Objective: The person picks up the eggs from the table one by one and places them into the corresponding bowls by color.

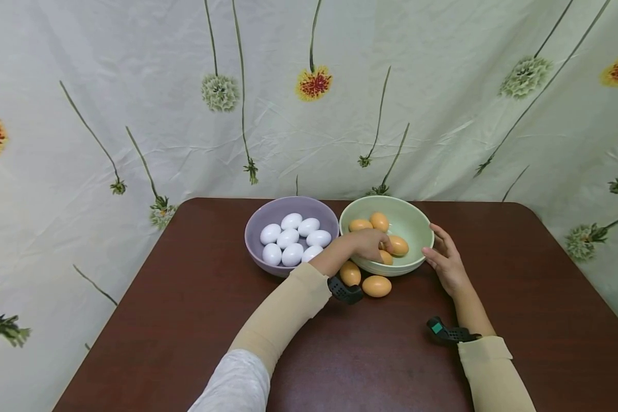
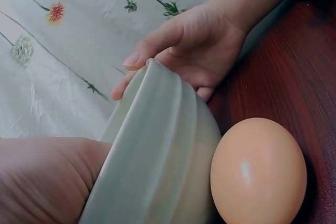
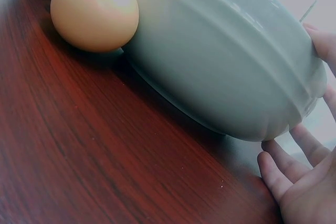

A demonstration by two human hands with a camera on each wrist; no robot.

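My left hand [image 1: 369, 243] reaches over the near rim into a green bowl [image 1: 414, 226], its fingers curled at a brown egg [image 1: 386, 257] among several others. The left wrist view hides its fingertips behind the bowl's wall [image 2: 152, 145]. My right hand [image 1: 447, 266] holds the bowl's right side, thumb and fingers spread along the rim and outer wall; the right wrist view shows its fingers [image 3: 294, 169] by the bowl. Two brown eggs lie on the table before the bowl, one on its side [image 1: 376, 286] and one [image 1: 350, 273] partly beneath my left wrist.
A purple bowl [image 1: 254, 243] holding several white eggs [image 1: 288, 238] stands directly left of the green bowl. Both stand near the back edge of the dark wooden table [image 1: 185, 320]. A flowered cloth [image 1: 175, 103] hangs behind it.
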